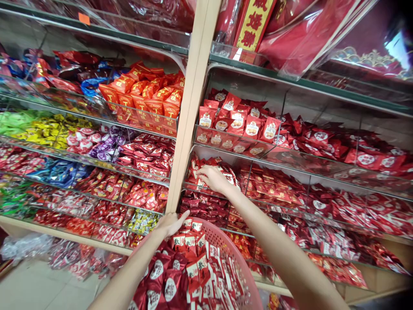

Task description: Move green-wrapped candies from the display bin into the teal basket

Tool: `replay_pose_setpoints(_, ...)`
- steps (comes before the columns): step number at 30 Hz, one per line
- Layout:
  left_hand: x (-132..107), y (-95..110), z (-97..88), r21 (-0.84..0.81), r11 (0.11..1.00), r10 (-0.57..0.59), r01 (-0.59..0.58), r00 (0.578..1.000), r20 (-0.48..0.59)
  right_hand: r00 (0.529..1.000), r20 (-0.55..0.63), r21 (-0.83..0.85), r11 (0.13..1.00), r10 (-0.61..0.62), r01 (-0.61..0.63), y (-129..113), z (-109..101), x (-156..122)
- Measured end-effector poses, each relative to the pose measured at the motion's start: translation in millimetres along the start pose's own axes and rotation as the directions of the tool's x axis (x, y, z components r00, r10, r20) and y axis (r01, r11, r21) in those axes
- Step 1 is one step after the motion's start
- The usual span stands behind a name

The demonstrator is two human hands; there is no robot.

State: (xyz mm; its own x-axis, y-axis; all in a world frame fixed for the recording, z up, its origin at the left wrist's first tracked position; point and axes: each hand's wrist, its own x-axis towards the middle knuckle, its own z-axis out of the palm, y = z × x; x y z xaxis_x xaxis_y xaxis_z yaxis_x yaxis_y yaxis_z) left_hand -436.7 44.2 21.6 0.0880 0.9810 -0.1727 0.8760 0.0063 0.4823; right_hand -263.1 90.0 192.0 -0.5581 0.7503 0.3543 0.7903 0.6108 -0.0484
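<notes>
My left hand [171, 224] is at the far rim of a pink perforated plastic basket [240, 249]. Its thumb sticks out over the rim, while the other fingers are mostly hidden. Dark red wrapped packets [169, 286] with white ovals fill the basket's left side. Smaller red-and-white candy packets [197, 269] with black characters lie in its middle and right. Reaching into a shelf compartment, my right hand [213, 177] rests on red-and-white packets [229, 177]. Its fingers point left, loosely bent, with the tips low among the packets; nothing shows held in them.
A pale wooden upright [190, 103] divides the shelves. Clear front panels and dividers edge the compartments. Orange-red bags [155, 92] sit upper left, red bags [237, 120] upper right. Plastic-wrapped packets [69, 258] lie on the tiled floor [61, 286] at lower left.
</notes>
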Motion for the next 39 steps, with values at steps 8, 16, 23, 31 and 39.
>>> replay_pose_setpoints(8,-0.1,0.2,-0.9,0.006,1.0,-0.006,0.006,1.0,0.0,0.964,0.263,-0.116,0.99,-0.041,0.074,14.7,15.2,29.5)
replay_pose_setpoints(16,-0.5,0.8,-1.7,-0.003,1.0,-0.024,0.024,0.999,0.024,0.98,0.2,-0.149,0.987,-0.025,0.056,15.1,12.1,19.8)
replay_pose_setpoints(23,-0.4,-0.4,-1.3,-0.005,1.0,-0.018,0.018,1.0,0.023,0.996,-0.08,-0.072,0.997,-0.042,0.037,15.9,-11.6,-3.0)
replay_pose_setpoints(31,0.7,2.1,-1.3,0.016,1.0,-0.021,0.021,1.0,0.014,0.857,-0.464,0.322,0.944,0.223,-0.071,-43.2,-28.9,-90.7)
replay_pose_setpoints(39,-2.5,6.1,-4.2,0.057,0.998,-0.015,0.013,0.999,0.03,0.902,-0.002,0.593,0.727,0.431,-0.346,-76.7,89.6,-148.3)
